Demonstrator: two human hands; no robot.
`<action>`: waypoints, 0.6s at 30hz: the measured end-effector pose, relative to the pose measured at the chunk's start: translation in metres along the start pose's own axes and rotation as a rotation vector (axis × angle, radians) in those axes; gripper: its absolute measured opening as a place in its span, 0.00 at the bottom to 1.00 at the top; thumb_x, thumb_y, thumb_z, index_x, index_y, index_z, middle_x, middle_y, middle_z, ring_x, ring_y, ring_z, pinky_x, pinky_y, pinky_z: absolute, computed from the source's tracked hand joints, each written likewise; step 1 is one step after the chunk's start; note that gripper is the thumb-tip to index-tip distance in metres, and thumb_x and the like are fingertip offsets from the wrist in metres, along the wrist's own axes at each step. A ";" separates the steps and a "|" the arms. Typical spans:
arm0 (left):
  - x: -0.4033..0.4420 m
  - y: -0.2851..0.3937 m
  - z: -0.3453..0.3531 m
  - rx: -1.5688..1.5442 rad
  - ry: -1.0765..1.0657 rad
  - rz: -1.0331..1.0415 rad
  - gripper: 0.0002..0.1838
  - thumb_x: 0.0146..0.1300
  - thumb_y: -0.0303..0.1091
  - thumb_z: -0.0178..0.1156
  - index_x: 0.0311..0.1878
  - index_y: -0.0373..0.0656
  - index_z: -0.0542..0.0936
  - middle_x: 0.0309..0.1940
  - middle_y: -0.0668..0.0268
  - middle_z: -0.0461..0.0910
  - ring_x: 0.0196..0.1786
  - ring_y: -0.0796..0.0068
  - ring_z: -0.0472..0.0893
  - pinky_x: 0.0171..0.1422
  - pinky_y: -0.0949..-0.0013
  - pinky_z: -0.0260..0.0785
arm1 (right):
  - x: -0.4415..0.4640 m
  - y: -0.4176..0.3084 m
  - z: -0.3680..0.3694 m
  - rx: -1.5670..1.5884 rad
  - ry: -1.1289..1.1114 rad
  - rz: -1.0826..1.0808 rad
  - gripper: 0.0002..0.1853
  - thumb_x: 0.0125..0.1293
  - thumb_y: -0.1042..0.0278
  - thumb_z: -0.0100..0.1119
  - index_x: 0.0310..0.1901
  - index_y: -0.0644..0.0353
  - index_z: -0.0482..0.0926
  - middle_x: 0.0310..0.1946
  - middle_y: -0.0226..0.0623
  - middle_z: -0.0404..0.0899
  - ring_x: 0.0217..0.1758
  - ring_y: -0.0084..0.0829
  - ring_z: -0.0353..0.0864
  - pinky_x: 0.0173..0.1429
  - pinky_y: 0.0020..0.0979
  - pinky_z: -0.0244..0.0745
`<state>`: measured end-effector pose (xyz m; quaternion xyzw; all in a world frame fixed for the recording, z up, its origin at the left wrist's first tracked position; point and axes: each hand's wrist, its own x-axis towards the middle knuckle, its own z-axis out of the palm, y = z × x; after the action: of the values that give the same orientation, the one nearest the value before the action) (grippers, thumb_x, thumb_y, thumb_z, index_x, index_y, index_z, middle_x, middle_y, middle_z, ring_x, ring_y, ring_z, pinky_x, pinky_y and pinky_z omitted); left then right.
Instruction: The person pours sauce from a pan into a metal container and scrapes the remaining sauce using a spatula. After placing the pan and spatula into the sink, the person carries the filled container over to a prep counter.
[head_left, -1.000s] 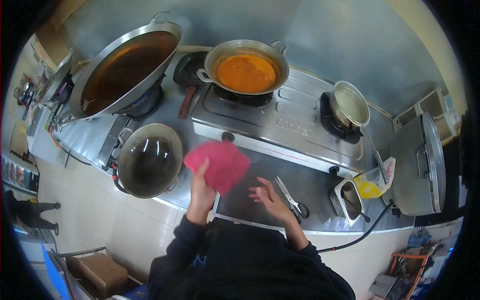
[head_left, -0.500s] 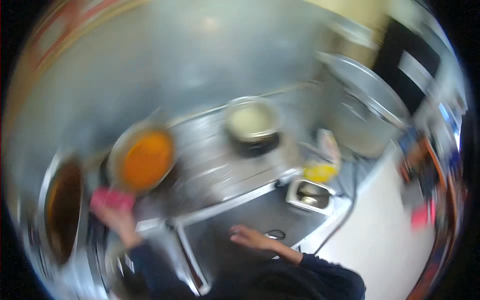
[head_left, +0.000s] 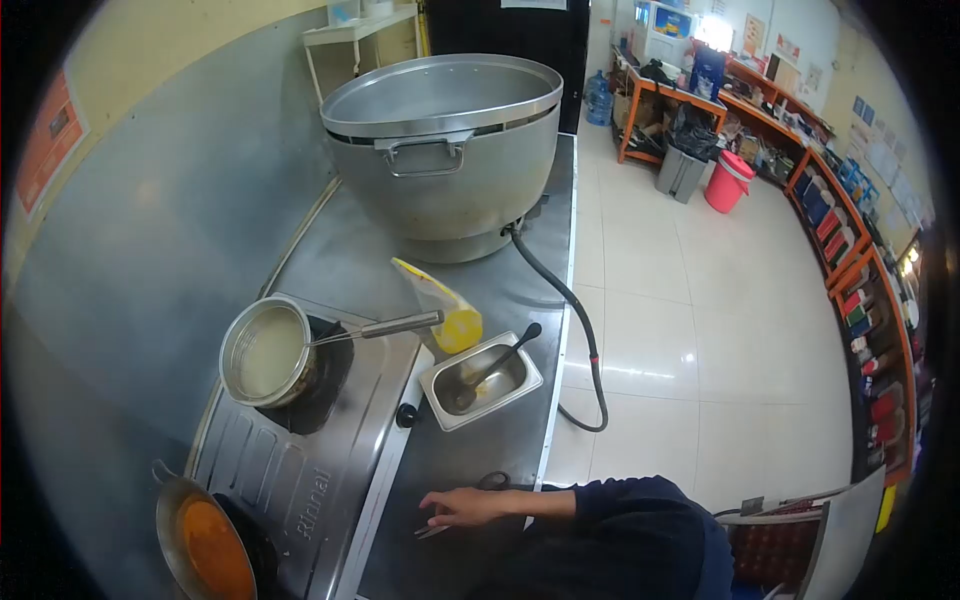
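My right hand [head_left: 463, 507] reaches in from the right over the steel counter. Its fingers point left, thumb and fingertips apart. Beneath it lies what looks like a pair of scissors [head_left: 492, 481], with a dark handle loop above the wrist and thin pale blades showing past the fingers. Whether the hand touches them is hidden. Just beyond stands a steel pan [head_left: 431, 385] holding a black spoon [head_left: 505, 365]. A clear bag with a yellow end [head_left: 459, 329] lies beside the pan. My left hand is out of the picture.
On the gas stove [head_left: 320, 455] sit a pot of pale liquid [head_left: 264, 352] with a whisk [head_left: 390, 325] across its rim and a pan of orange sauce [head_left: 212, 545]. A large metal cooker [head_left: 450, 180] stands behind. Its black hose [head_left: 560, 285] hangs over the counter edge.
The view has swung to the right. My left hand, with a pink cloth by the orange sauce, has gone out of sight. My right hand still hovers at the scissors, whose blades now show.
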<state>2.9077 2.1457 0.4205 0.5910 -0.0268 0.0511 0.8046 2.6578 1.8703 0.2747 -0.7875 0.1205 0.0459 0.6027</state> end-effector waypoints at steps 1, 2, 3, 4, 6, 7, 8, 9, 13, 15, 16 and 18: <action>0.001 0.001 0.000 0.006 -0.017 -0.011 0.10 0.58 0.37 0.49 0.41 0.44 0.69 0.39 0.60 0.70 0.41 0.61 0.73 0.49 0.50 0.67 | -0.003 0.001 -0.002 0.006 -0.012 0.024 0.23 0.62 0.51 0.46 0.51 0.59 0.63 0.37 0.44 0.76 0.41 0.44 0.75 0.44 0.37 0.67; 0.002 0.002 -0.002 0.008 -0.029 -0.029 0.09 0.58 0.36 0.49 0.40 0.44 0.69 0.39 0.60 0.70 0.41 0.61 0.73 0.49 0.50 0.67 | -0.006 0.004 -0.003 -0.019 0.000 0.017 0.23 0.62 0.51 0.46 0.51 0.59 0.62 0.37 0.44 0.76 0.41 0.42 0.75 0.44 0.36 0.67; 0.003 0.002 -0.005 0.008 -0.048 -0.047 0.08 0.58 0.35 0.49 0.39 0.44 0.69 0.39 0.60 0.70 0.41 0.61 0.73 0.49 0.50 0.67 | -0.007 0.008 -0.004 -0.045 0.012 0.006 0.23 0.63 0.51 0.45 0.52 0.58 0.62 0.37 0.43 0.76 0.41 0.41 0.75 0.44 0.35 0.68; 0.004 0.005 -0.008 0.011 -0.069 -0.060 0.08 0.58 0.34 0.49 0.39 0.44 0.69 0.38 0.60 0.70 0.41 0.61 0.73 0.50 0.50 0.67 | -0.008 0.010 -0.004 -0.068 0.025 -0.005 0.23 0.63 0.51 0.45 0.53 0.58 0.61 0.37 0.42 0.76 0.40 0.40 0.76 0.44 0.35 0.68; 0.009 0.011 -0.022 -0.011 -0.112 -0.110 0.06 0.58 0.33 0.49 0.38 0.43 0.69 0.38 0.61 0.70 0.41 0.62 0.73 0.50 0.50 0.67 | -0.011 0.012 -0.004 -0.072 0.042 0.028 0.23 0.63 0.51 0.45 0.52 0.58 0.61 0.37 0.42 0.77 0.41 0.40 0.76 0.44 0.35 0.68; 0.013 0.015 -0.033 -0.027 -0.141 -0.146 0.06 0.58 0.32 0.49 0.37 0.43 0.69 0.38 0.61 0.70 0.41 0.62 0.73 0.50 0.50 0.67 | -0.013 0.012 -0.004 -0.076 0.035 0.041 0.23 0.62 0.51 0.45 0.52 0.58 0.62 0.36 0.41 0.77 0.41 0.41 0.76 0.44 0.36 0.68; 0.019 0.019 -0.047 -0.062 -0.178 -0.199 0.05 0.58 0.32 0.49 0.37 0.43 0.69 0.37 0.61 0.71 0.41 0.62 0.73 0.50 0.50 0.67 | -0.015 0.010 -0.006 -0.029 0.002 0.057 0.23 0.62 0.50 0.46 0.52 0.58 0.62 0.38 0.41 0.76 0.42 0.41 0.75 0.45 0.36 0.68; 0.025 0.021 -0.067 -0.095 -0.210 -0.260 0.05 0.58 0.31 0.50 0.36 0.43 0.69 0.37 0.61 0.71 0.41 0.62 0.73 0.50 0.49 0.67 | -0.018 0.014 -0.002 -0.066 0.090 -0.036 0.24 0.62 0.50 0.46 0.53 0.58 0.63 0.42 0.42 0.75 0.45 0.41 0.74 0.48 0.35 0.68; 0.062 0.001 -0.152 -0.091 -0.211 -0.450 0.06 0.57 0.32 0.51 0.37 0.44 0.68 0.36 0.60 0.71 0.40 0.61 0.74 0.51 0.47 0.66 | -0.019 0.007 -0.003 0.035 0.070 0.047 0.22 0.61 0.54 0.50 0.53 0.56 0.64 0.39 0.44 0.75 0.43 0.41 0.76 0.46 0.35 0.69; 0.061 -0.013 -0.176 -0.010 -0.164 -0.367 0.12 0.55 0.35 0.52 0.42 0.45 0.68 0.39 0.59 0.72 0.41 0.57 0.74 0.50 0.45 0.65 | -0.018 -0.004 -0.009 0.055 -0.004 0.169 0.21 0.61 0.56 0.51 0.52 0.56 0.64 0.36 0.42 0.77 0.38 0.35 0.77 0.43 0.31 0.70; 0.058 -0.017 -0.172 0.003 -0.065 -0.367 0.13 0.56 0.34 0.51 0.44 0.43 0.68 0.40 0.58 0.73 0.43 0.58 0.74 0.52 0.49 0.66 | -0.018 -0.007 -0.009 0.001 0.014 0.122 0.21 0.61 0.58 0.52 0.52 0.57 0.64 0.35 0.41 0.77 0.36 0.32 0.77 0.41 0.30 0.70; 0.049 -0.021 -0.160 0.023 0.000 -0.281 0.14 0.56 0.32 0.49 0.46 0.41 0.68 0.42 0.57 0.73 0.43 0.60 0.75 0.53 0.55 0.67 | -0.014 -0.008 -0.009 -0.002 -0.005 0.091 0.21 0.61 0.59 0.52 0.52 0.58 0.64 0.35 0.41 0.77 0.37 0.32 0.77 0.42 0.30 0.70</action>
<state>2.9564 2.2951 0.3576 0.5979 0.0567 -0.0619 0.7971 2.6451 1.8655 0.2876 -0.7816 0.1546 0.0751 0.5997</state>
